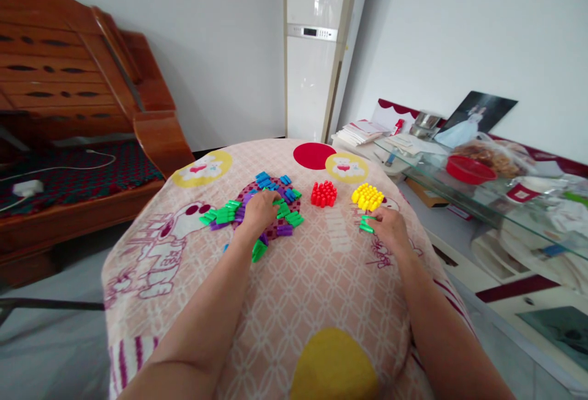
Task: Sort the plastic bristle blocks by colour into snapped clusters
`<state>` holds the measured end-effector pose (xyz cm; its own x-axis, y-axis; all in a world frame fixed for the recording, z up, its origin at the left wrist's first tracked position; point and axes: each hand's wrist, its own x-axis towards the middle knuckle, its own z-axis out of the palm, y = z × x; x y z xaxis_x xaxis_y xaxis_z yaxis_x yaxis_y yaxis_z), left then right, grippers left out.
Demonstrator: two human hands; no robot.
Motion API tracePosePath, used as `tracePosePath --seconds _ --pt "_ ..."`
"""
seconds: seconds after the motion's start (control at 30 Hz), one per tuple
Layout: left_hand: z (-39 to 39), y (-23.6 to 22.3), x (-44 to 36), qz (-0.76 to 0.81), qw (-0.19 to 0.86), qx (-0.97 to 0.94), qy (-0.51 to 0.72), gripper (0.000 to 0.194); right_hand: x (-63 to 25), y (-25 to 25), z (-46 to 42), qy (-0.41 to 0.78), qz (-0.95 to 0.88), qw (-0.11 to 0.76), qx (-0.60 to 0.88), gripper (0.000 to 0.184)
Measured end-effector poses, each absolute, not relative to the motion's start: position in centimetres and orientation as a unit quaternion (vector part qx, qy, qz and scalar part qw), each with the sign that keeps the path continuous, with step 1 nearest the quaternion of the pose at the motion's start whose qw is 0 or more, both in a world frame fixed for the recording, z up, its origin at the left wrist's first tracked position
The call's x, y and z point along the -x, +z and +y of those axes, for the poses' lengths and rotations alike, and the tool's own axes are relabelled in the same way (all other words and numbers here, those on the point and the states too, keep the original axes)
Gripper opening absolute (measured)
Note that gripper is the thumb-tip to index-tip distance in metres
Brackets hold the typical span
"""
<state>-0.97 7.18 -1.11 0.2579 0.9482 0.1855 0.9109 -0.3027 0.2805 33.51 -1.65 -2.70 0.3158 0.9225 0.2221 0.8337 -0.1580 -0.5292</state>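
Observation:
My left hand (261,209) reaches into a loose, mixed pile of small plastic pieces, with its fingers bent down and drawn together. What its fingertips grip is hidden. Around it lie green pieces (227,212), blue pieces (263,179) and purple pieces (284,230). Over to the right, my right hand (389,226) pinches a green plastic piece (369,218) close to the cloth. Another green piece (366,228) lies just below it. Beyond that hand stands a tight cluster of yellow pieces (367,196). Upright red pieces (324,194) form a separate cluster between my hands.
A patterned cloth (294,290) covers the table. To the right, a glass-topped cabinet (463,204) carries papers (362,132), a red bowl (471,169) and a photo (478,119). A wooden bench (68,81) stands left, and a white appliance (310,81) is behind the table.

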Motion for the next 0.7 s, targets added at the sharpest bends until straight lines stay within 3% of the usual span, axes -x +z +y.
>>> tracePosePath --seconds 0.27,0.53,0.7 --pt "7.4 -1.1 1.4 0.565 0.102 -0.803 0.160 0.024 -35.2 -1.1 -3.0 0.105 -0.655 0.170 0.728 0.012" --pt "7.3 -1.1 1.0 0.548 0.141 -0.800 0.197 0.024 -36.9 -1.7 -2.3 0.026 -0.528 0.324 0.785 0.021" --pt "7.6 -0.6 1.8 0.560 0.165 -0.787 0.199 0.026 -36.9 -2.5 -2.0 -0.026 -0.547 0.224 0.806 0.014"
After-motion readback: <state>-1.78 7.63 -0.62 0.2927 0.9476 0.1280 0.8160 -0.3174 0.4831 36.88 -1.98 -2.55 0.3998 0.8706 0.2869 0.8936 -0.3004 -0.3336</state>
